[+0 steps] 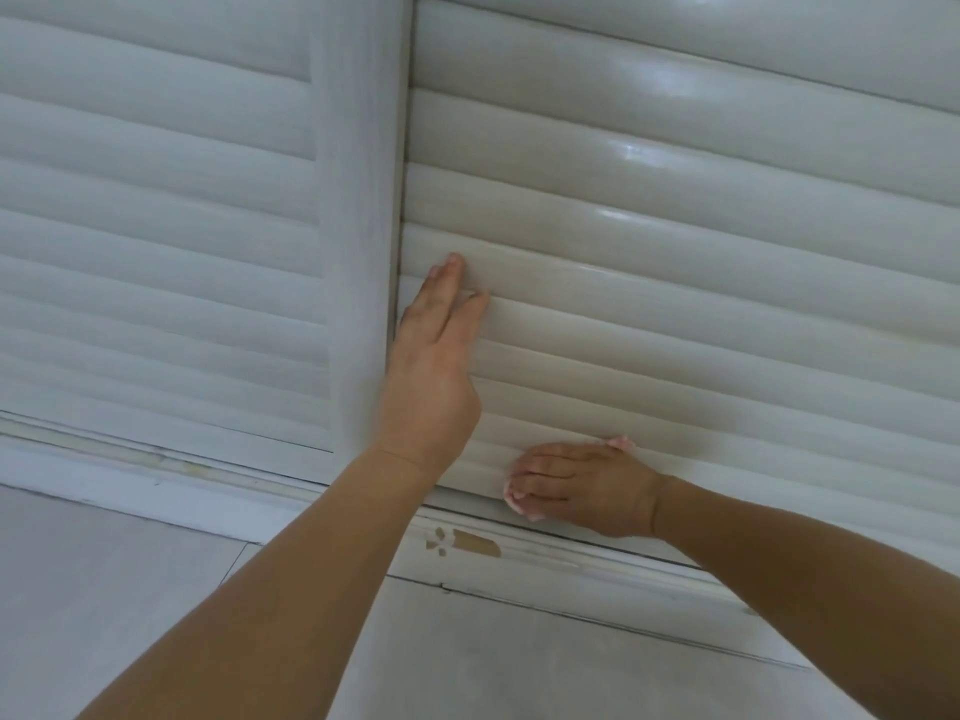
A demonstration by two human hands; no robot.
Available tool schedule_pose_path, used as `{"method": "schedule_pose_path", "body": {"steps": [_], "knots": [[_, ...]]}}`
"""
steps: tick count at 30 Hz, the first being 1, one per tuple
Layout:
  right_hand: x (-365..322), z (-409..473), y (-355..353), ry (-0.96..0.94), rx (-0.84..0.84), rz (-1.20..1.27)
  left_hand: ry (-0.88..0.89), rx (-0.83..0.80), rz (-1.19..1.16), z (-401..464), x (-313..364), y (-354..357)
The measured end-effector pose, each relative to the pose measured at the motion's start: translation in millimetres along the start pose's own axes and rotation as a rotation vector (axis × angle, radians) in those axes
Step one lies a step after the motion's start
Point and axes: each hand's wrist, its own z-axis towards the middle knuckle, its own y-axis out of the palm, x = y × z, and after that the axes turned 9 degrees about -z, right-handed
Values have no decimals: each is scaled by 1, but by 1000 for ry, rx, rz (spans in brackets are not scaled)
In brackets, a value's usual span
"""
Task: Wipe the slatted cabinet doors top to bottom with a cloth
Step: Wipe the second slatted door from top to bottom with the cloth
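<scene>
1. Low down, at about 5 o'clock from the frame's middle, the cloth (621, 443) lies against the bottom slats of the right door (675, 262); only pink edges show, one past the knuckles and one by the fingertips.
2. Over it, the right hand (582, 483) lies flat, fingers straight and close together, pointing toward 9 o'clock and pressing the cloth onto the slats rather than pinching it.
3. Up at 11 o'clock from that hand, the left hand (441, 350) rests flat on the same door, fingers straight and together, pointing to 12 o'clock, beside the frame post (358, 226). It looks like a steadying brace.
4. Further out at 9 o'clock sits the left door (156, 210), also slatted. Whether it has been wiped I cannot tell.
5. Below both doors runs the sill (467, 545), with chipped paint at 6 o'clock, then the pale floor (130, 589).
6. Step in hand, as I judge it: the last slats of the right door, so this door seems nearly finished.
7. Next move likely calls for a sideways stroke along the lowest slat, firm flat pressure, with the cloth pushed into the groove above the sill.
</scene>
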Motion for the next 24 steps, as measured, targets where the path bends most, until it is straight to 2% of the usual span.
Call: {"method": "schedule_pose_path", "body": {"steps": [3,5,8,12,14,15,17,20,22,24], "knots": [[20,28,-27,35,272,-68,40,48,44,1,3,6],[37,53,-39,99,353,-107,29,53,78,1,6,13],[36,52,-36,60,254,-134,-28,24,150,-3,7,17],[18,-14,-9,-77,52,-83,-40,-30,156,-7,7,12],[15,-41,-7,-72,-3,-25,-55,-54,144,-10,7,9],[18,-48,-10,-30,28,22,-59,-58,149,-11,7,8],[41,-44,-33,132,201,56,-40,-46,181,-10,11,10],[90,-17,-74,251,428,-43,42,-69,214,-6,21,21],[101,-5,-83,261,493,-103,57,-84,215,-5,26,29],[93,-12,-69,216,473,-136,35,-97,218,-5,31,36]]}}
